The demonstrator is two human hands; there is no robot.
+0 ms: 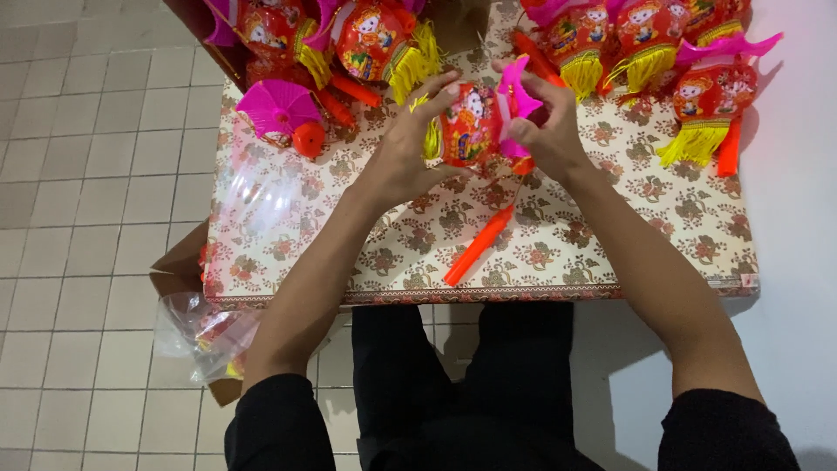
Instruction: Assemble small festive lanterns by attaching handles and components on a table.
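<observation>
Above the table I hold a small red toy lantern [471, 126] with a cartoon figure, yellow fringe and a pink top piece. My left hand [405, 148] grips its left side, fingers curled around the body. My right hand [545, 126] pinches the pink top piece on its right side. An orange plastic stick [478, 247] lies on the floral tablecloth [593, 235] just below my hands.
Several finished red lanterns with yellow tassels are piled at the table's far edge [375, 44] and far right [711, 96]. A pink lantern top [277, 109] lies at the left. A clear plastic bag [205, 336] and cardboard box sit on the tiled floor at the left.
</observation>
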